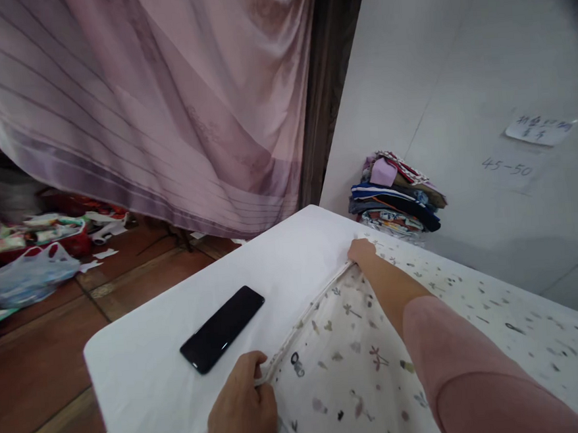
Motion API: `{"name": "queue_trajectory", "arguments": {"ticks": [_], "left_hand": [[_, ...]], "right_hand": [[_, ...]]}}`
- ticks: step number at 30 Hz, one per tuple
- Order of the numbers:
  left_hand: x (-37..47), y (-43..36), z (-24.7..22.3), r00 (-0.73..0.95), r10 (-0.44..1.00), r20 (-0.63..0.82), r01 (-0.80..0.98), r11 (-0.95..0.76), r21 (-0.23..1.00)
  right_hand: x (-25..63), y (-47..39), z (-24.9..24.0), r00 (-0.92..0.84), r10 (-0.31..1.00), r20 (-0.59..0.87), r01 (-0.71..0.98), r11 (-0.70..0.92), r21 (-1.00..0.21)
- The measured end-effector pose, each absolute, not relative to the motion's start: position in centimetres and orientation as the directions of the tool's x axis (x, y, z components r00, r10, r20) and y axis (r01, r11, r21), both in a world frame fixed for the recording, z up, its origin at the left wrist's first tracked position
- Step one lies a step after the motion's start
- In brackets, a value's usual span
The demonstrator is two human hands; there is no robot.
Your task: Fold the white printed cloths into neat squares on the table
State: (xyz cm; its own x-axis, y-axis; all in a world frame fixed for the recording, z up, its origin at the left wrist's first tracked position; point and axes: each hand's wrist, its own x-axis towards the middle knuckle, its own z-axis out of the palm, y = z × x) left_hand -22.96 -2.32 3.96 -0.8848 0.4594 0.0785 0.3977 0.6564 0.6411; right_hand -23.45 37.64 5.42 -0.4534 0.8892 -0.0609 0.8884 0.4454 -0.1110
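Right of the black smartphone (222, 328), a white motif-printed cloth (338, 358) lay on the tabletop (140, 352). The left hand (243, 408) pinched its hem (306, 315) near the smartphone; the right hand (362, 248) gripped it farther off. Probably light, soft and crease-prone, it suited holding by both hem ends.

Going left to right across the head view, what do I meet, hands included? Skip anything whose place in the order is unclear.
Plastic bag → left hand → right hand → handwritten paper note.

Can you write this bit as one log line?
left hand: pinching printed cloth edge; right hand: at same edge, farther off; phone: on white table
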Motion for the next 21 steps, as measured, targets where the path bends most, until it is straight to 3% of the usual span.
{"name": "queue_trajectory", "arguments": {"ticks": [4,10,21], "left_hand": [[-22.9,-2.4,3.9,-0.884,0.463,0.073,0.398,0.661,0.636],[-23.3,-2.6,3.3,-0.883,0.464,0.076,0.404,0.667,0.626],[-23.8,-2.5,3.2,-0.888,0.459,0.024,0.372,0.689,0.623]], "right_hand": [[-23.2,39.0,5.0,-0.454,0.891,0.002,0.882,0.45,-0.141],[-24.4,40.1,4.1,-0.478,0.871,0.115,0.812,0.488,-0.321],[-23.6,34.5,3.8,-0.516,0.851,0.097,0.705,0.487,-0.516]]}}
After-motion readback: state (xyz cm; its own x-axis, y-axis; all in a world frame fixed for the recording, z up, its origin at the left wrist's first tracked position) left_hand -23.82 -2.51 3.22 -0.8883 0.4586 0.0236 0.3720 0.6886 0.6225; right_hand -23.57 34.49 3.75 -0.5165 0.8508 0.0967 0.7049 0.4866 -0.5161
